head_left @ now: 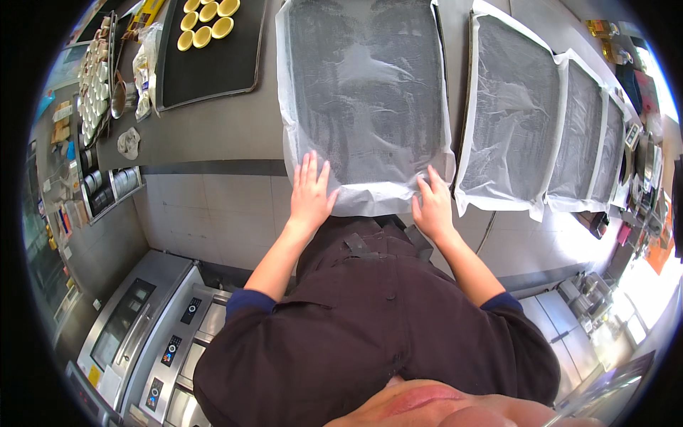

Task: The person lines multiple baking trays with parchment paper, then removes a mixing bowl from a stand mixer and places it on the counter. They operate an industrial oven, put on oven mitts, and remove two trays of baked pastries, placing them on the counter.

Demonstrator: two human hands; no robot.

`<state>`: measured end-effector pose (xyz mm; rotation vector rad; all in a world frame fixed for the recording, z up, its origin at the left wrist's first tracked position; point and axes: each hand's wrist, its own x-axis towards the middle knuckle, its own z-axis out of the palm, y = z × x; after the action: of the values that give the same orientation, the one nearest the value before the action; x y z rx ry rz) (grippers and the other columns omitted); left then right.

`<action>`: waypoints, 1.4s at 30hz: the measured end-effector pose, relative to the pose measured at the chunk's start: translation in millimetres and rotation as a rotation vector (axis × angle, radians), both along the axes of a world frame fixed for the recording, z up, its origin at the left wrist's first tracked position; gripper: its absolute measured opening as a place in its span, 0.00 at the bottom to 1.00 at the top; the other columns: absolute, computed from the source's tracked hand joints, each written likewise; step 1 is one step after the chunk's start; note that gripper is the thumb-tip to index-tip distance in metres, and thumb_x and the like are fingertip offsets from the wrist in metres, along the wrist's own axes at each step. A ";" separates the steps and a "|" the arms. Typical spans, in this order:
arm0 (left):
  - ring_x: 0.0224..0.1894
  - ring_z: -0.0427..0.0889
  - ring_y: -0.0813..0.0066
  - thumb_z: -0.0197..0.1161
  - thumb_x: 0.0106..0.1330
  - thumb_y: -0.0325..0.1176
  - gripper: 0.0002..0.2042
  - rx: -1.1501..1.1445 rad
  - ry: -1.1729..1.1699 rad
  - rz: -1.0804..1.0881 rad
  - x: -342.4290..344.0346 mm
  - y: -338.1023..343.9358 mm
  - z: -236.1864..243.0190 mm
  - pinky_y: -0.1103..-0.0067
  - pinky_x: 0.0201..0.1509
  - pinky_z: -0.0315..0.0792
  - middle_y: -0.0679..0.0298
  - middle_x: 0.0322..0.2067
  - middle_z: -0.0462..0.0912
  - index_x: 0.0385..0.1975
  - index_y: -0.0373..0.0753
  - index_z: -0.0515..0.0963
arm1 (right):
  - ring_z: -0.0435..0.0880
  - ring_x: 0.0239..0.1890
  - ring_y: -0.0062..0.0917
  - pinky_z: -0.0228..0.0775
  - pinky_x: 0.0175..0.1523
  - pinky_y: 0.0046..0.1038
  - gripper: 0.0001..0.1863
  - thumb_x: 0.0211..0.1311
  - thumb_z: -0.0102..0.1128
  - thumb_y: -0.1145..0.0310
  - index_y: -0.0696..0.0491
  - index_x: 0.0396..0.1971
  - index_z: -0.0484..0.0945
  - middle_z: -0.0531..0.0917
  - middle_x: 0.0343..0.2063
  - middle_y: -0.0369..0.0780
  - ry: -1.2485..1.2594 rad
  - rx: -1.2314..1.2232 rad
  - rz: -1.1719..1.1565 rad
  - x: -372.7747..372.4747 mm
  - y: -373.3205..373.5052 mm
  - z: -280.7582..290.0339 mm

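In front of me on the counter lies a dark baking tray lined with a translucent sheet of baking paper (363, 92). The tray shows through the paper, which is wrinkled and overhangs the near edge. My left hand (311, 196) rests on the near left corner of the sheet, fingers stretched out and nothing held. On the near right corner, my right hand (432, 206) touches the paper with its fingers apart. Just right of it stands a second paper-lined tray (509, 107), with more lined trays (578, 121) beyond, their paper edges meeting or overlapping.
At the far left, a black baking tray (206, 75) holds several pale yellow tart shells (203, 35). Beside it are a plastic bag (146, 67) and a crumpled white scrap (129, 143) on the steel counter (220, 135). An oven (131, 320) stands at lower left.
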<state>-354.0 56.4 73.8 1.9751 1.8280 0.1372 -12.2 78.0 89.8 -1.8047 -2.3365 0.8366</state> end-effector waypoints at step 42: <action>0.49 0.83 0.52 0.64 0.67 0.63 0.31 0.020 0.252 -0.503 -3.1 -41.3 16.5 0.48 0.79 0.52 0.51 0.35 0.88 0.31 0.33 0.87 | 0.90 0.45 0.41 0.84 0.51 0.41 0.09 0.49 0.69 0.68 0.54 0.32 0.89 0.89 0.38 0.47 -0.306 -0.066 0.282 21.1 -12.9 -17.2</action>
<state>-357.2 15.0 90.3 2.4877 1.4053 -0.2604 9.0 65.0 72.6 -1.7619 -2.8395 0.7148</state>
